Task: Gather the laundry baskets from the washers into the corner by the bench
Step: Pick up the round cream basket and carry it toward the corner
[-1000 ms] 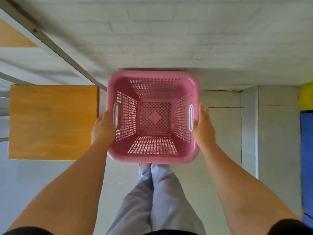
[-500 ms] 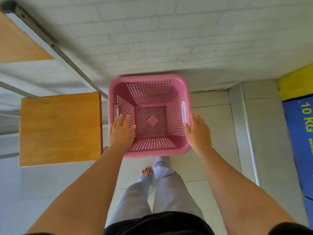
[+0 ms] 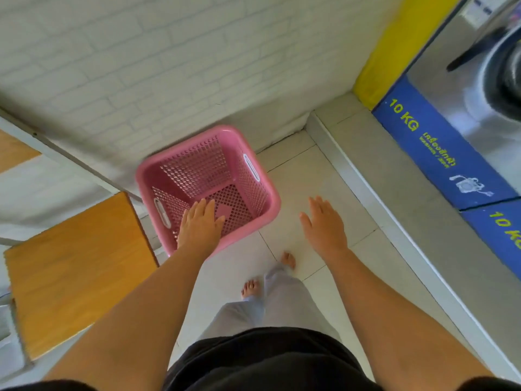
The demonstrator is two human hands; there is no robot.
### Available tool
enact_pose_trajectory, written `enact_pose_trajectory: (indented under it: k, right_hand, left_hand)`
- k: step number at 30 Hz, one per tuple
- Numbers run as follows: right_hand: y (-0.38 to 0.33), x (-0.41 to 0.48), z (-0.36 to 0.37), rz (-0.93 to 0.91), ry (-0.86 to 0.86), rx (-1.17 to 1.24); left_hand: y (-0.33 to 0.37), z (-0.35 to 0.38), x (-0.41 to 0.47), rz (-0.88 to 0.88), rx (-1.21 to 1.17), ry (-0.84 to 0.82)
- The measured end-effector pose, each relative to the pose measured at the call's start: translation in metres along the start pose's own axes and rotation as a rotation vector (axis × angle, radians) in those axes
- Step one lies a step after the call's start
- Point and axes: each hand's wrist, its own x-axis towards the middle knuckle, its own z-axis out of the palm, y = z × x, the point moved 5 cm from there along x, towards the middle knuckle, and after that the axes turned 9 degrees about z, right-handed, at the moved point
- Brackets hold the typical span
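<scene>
The pink laundry basket [image 3: 208, 187] sits on the tiled floor in the corner, its far side against the white brick wall [image 3: 141, 66] and its left side just beside the wooden bench [image 3: 76, 266]. It stands upright and holds nothing; its two handle slots face left and right, so the line between them runs across the person's front.

The left hand [image 3: 200, 227] hangs flat over the basket's near rim, fingers [image 3: 197, 208] straight, close together, pointing into the basket and gripping nothing. Whether the palm touches the rim I cannot tell. The right hand [image 3: 324, 224] is also flat and holds nothing, fingers loosely spread; the basket lies to the left of them, apart, with bare tile between.

The basket looks delivered, so the coming move probably heads the other way: the washer [image 3: 465, 108] stands to the right of the right fingers, making that hand the nearer one.
</scene>
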Motion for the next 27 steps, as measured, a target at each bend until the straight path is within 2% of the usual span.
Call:
enact_pose_trajectory:
  k: [5,13,20,27]
  right_hand:
    - [0.083,-0.048,-0.012,0.206,0.055,0.152]
    - [0.237,-0.133,-0.016,0.53,0.178,0.315]
    - [0.38,-0.219,-0.009,0.714,0.254,0.446]
    - [0.528,-0.32,-0.001,0.898,0.339,0.555]
  left_hand:
    - [0.079,0.007,0.004,0.251,0.104,-0.05]
    - [0.247,0.048,-0.008,0.636,0.269,-0.139]
    - [0.391,0.118,-0.06,0.818,0.323,-0.194]
    - [0.533,0.202,-0.151,0.964,0.366,-0.254]
